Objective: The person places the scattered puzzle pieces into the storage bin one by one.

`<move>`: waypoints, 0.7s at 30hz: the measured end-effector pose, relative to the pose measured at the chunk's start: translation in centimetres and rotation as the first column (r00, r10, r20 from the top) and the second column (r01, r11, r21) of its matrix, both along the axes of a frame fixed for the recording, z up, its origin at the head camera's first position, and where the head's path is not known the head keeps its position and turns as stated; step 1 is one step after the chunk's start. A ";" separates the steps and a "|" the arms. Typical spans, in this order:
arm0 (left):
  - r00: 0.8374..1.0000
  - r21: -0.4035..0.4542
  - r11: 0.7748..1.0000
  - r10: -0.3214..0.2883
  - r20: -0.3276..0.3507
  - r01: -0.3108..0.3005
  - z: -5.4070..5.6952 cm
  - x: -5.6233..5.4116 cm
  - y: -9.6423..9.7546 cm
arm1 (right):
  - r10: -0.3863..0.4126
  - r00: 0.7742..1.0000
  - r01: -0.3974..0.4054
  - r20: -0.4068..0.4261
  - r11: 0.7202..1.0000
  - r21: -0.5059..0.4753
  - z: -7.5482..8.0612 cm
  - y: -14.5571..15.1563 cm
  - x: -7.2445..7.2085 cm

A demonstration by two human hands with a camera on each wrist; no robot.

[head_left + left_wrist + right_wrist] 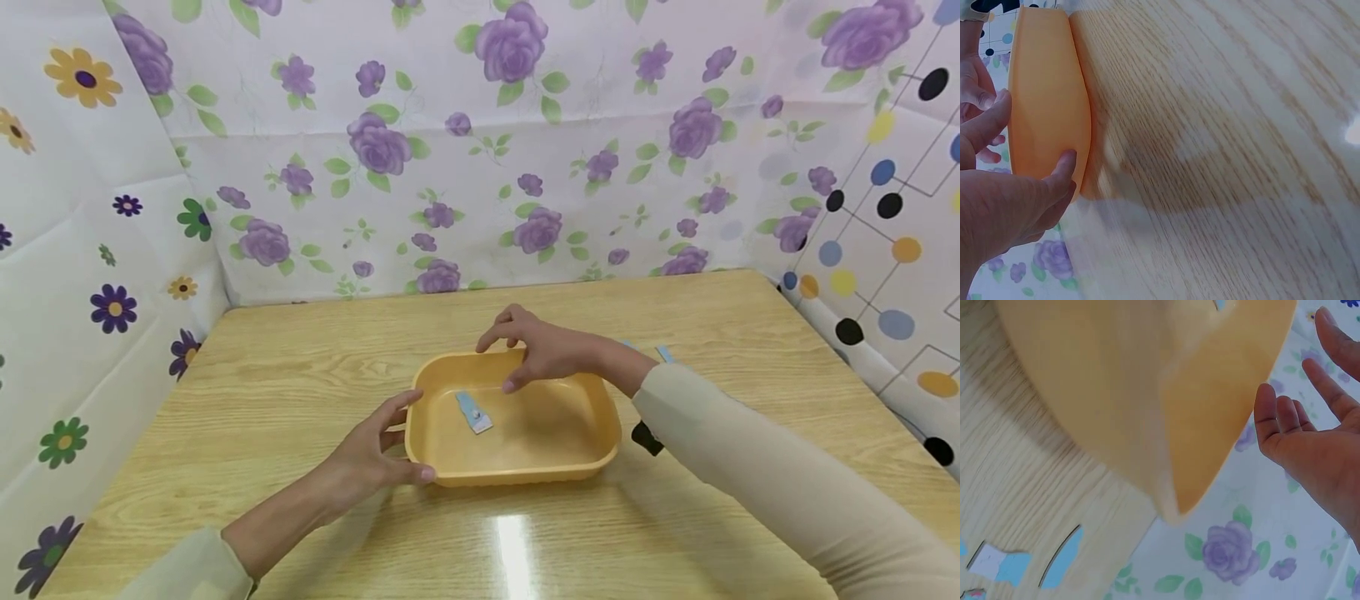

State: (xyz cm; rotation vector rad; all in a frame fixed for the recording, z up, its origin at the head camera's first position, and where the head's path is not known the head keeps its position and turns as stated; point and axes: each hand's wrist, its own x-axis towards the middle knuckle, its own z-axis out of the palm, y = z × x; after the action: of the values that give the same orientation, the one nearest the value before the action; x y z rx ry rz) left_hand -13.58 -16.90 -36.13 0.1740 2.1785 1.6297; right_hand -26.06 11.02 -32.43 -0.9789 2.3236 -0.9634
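A shallow yellow-orange plastic tray [517,478] sits on the wooden table, and a flat light blue and white piece [472,412] lies inside its left half. My left hand [363,458] holds the tray's left end, thumb at the near corner and fingers further back along the side. In the left wrist view its fingers touch the tray's outer wall [1047,94]. Over the tray's far rim hovers my right hand [551,346], its thumb and fingers apart. Nothing shows between those fingers in the right wrist view either, where the hand [1322,447] is beside the tray.
More flat blue pieces [1063,559] lie on the table [315,367] to the tray's right, partly hidden by my right forearm in the head view. A small dark object [647,438] shows beside that sleeve. Flower-printed cloth [465,208] hangs behind the table's far edge.
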 end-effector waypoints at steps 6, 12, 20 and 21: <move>1.000 0.010 1.000 0.001 0.012 -0.001 0.1 0.1 0.1 | -0.008 1.000 0.009 0.026 0.999 -0.032 0.2 1.5 -0.1; 1.000 0.011 1.000 -0.003 0.008 0.003 0.0 0.1 0.1 | -0.052 0.998 0.053 0.026 0.998 -0.032 0.3 3.1 -0.3; 1.000 0.009 1.000 -0.006 0.004 0.006 0.0 0.1 0.1 | -0.097 0.994 0.099 0.049 0.995 -0.035 0.1 5.4 -0.4; 1.000 0.010 1.000 -0.008 0.004 0.008 0.0 0.1 0.0 | -0.099 0.994 0.100 0.047 0.994 -0.036 0.0 5.7 -0.4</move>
State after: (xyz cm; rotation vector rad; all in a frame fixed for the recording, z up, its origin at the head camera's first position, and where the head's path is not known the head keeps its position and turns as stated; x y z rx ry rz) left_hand -13.51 -16.85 -36.11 0.1820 2.1648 1.6356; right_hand -26.45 16.75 -32.39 -0.8533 2.3430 -1.0617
